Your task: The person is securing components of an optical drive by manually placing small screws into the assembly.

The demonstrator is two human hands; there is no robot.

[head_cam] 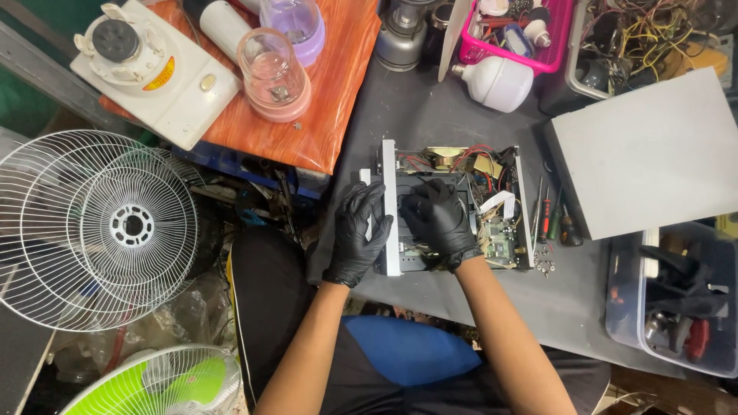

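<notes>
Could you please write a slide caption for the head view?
Left hand grips the opened player's front panel; right hand rests inside it.

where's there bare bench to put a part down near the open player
Bare grey bench lies between the open player and the white bulb, and in front toward the plastic bin. Crowded right of it: screwdrivers, screws, grey lid.

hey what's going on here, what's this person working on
A person in black gloves is working on an opened electronic device lying on a dark grey table, its circuit boards and wires exposed. The left hand grips the device's white front edge, while the right hand rests inside on the internal parts. Screwdrivers lie just right of the device, beside a flat grey cover panel. A white fan grille sits off to the left.
</notes>
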